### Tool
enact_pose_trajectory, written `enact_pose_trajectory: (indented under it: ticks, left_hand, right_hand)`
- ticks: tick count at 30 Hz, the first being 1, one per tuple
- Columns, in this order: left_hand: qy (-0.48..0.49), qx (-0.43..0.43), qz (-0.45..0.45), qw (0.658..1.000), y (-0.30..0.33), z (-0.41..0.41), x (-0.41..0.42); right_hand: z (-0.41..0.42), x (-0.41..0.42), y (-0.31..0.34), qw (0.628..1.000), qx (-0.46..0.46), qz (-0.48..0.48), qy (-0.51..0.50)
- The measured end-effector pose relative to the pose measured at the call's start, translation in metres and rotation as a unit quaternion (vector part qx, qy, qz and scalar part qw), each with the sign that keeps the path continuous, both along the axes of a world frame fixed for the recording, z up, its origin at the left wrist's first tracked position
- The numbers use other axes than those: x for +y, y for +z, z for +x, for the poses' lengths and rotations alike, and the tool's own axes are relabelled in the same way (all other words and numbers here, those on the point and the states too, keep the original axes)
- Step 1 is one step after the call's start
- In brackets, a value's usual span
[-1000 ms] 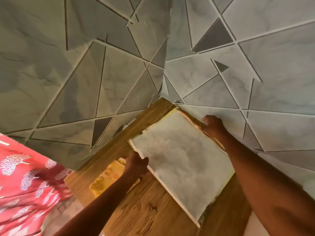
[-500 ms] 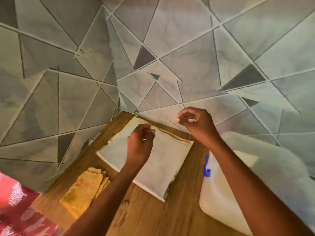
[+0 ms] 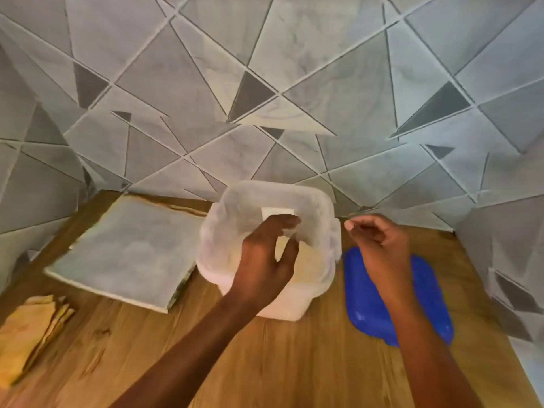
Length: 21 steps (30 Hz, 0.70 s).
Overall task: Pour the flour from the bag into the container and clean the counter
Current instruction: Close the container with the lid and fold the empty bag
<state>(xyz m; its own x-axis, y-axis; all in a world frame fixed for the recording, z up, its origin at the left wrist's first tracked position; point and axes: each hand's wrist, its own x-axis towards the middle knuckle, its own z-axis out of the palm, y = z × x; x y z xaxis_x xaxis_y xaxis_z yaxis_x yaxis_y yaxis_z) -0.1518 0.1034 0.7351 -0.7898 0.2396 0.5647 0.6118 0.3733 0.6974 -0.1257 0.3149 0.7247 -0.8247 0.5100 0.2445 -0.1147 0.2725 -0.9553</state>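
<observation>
The flat, emptied grey flour bag (image 3: 126,248) lies on the wooden counter (image 3: 265,363) at the left, against the wall. A translucent white container (image 3: 212,231) stands in the middle with pale flour in its bottom. My left hand (image 3: 265,260) hovers over the container's near side, fingers curved and apart, holding nothing. My right hand (image 3: 382,245) hangs to the right of the container, above the blue lid (image 3: 368,304), fingers loosely curled and empty.
A folded yellow cloth (image 3: 26,334) lies at the counter's left front. Grey geometric wall tiles (image 3: 294,98) close off the back and both sides of the counter.
Both hands let go of the flour bag, which now lies flat at the left. The view swung right, so the container and the blue lid are in sight; both hands moved over them.
</observation>
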Motion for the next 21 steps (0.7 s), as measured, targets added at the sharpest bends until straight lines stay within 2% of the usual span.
enact_pose_trajectory:
  ticks: [5,8,13,17,19,21]
  left_hand:
    - [-0.074,0.012,-0.109,0.991,-0.023,0.024,0.068]
    - [-0.046,0.051,-0.188,0.98,-0.03,0.026,0.09]
    - [-0.016,0.098,-0.28,0.955,-0.034,0.025,0.105]
    - [0.021,0.155,-0.353,0.922,-0.043,0.028,0.116]
    - [-0.002,0.186,-0.375,0.908,-0.053,0.035,0.128]
    - [-0.051,0.161,-0.369,0.914,-0.071,0.043,0.144]
  right_hand:
    - [0.034,0.074,-0.078,0.988,-0.128,0.032,-0.076]
    - [0.049,0.119,-0.132,0.96,-0.247,0.052,-0.12]
    - [0.076,0.161,-0.181,0.911,-0.345,0.098,-0.205]
    - [0.091,0.176,-0.209,0.888,-0.393,0.028,-0.237]
    - [0.093,0.196,-0.255,0.877,-0.407,-0.025,-0.252]
    - [0.092,0.202,-0.268,0.867,-0.421,-0.066,-0.257]
